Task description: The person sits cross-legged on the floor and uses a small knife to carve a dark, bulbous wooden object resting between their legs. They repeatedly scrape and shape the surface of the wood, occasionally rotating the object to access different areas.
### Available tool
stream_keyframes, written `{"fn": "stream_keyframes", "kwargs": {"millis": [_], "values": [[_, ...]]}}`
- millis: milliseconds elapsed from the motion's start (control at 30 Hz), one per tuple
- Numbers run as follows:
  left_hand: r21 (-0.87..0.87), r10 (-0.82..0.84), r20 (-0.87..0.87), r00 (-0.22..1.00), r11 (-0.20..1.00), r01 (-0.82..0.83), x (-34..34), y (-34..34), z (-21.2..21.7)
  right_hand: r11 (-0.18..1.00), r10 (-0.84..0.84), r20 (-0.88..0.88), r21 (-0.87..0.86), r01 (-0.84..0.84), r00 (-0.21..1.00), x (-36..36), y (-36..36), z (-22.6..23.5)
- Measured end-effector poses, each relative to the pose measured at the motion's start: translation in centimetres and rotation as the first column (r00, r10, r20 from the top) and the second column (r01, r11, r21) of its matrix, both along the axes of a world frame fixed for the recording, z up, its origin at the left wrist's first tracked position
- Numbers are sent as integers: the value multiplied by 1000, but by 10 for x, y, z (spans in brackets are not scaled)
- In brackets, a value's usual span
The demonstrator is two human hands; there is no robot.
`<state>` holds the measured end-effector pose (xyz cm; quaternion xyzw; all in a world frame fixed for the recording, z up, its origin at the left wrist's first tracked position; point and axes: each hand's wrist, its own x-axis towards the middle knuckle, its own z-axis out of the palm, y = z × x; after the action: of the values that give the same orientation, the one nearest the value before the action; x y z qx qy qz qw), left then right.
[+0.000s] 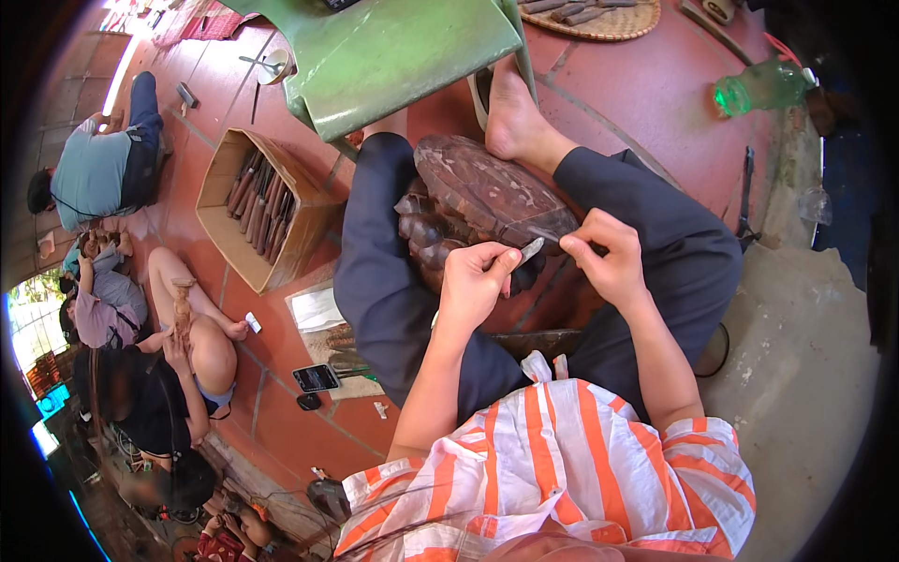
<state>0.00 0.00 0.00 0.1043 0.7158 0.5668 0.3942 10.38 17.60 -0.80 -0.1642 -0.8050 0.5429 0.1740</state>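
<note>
Between my legs lies a large carved piece of dark brown wood (496,192), with rounded lobes along its left side and pale scuffs on top. My left hand (473,286) is closed in a pinch on a small greyish-white folded strip (532,249), whose material I cannot make out. Just to its right, my right hand (609,258) is also pinched closed, with its fingertips close to the strip's far end. Whether those fingertips hold anything is too small to tell. Both hands are above the near end of the carving.
A cardboard box (304,192) of wooden-handled tools stands left. Ahead is a green plastic chair (403,70); a woven tray (627,21) lies beyond. A green bottle (768,89) is at far right. A phone (316,377) lies on the tiles. Several people sit at left.
</note>
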Motion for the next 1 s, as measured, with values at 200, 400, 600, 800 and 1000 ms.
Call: {"fn": "stream_keyframes", "kwargs": {"millis": [200, 400, 600, 800, 1000], "values": [[7, 13, -21, 1000, 1000, -13, -8, -7, -2, 988, 3, -61, 152, 7, 998, 3, -20, -2], [-13, 10, 6, 1000, 1000, -10, -6, -7, -2, 997, 0, -58, 72, 4, 998, -2, -12, -6], [1, 8, 11, 1000, 1000, -8, -2, -5, -2, 1000, 22, 54, 16, -23, 998, -7, -2, -10], [-19, -3, 4, 1000, 1000, 3, -2, -2, 1, 999, -20, -6, -33, 20, 1000, 0, -4, -8], [-4, 5, 31, 1000, 1000, -5, -1, -1, 0, 984, -32, -44, 177, 39, 999, 10, -15, -1]]}}
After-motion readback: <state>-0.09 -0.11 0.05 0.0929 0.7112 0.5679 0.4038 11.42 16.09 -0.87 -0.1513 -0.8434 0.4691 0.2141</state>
